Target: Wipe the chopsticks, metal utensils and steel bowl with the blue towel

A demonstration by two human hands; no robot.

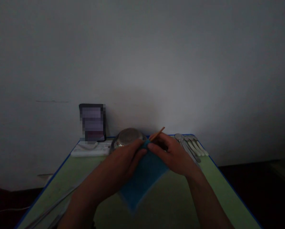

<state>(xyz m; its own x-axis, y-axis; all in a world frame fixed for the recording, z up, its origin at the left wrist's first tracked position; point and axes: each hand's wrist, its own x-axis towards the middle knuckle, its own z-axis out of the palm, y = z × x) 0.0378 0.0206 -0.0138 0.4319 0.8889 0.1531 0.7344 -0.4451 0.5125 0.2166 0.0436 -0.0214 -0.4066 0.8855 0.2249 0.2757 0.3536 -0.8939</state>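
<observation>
A blue cloth (144, 178) hangs with one corner down over the table, pinched at its top between both hands. My left hand (125, 159) is closed on the cloth, thumb and fingers together. My right hand (173, 152) is closed beside it, its thumb against the cloth's upper edge. From between the hands a thin wooden stick (157, 135) slants up to the right; its lower part is hidden by cloth and fingers. The picture is too dark to tell the stick's exact kind.
Behind my hands sits an upturned metal bowl (129, 135). Metal spoons (186, 146) and several white-handled utensils (197, 146) lie at the back right. A tablet (93, 122) leans against the wall above a white board (90, 151). Long metal rods (54, 203) lie along the green table's (171, 206) left side.
</observation>
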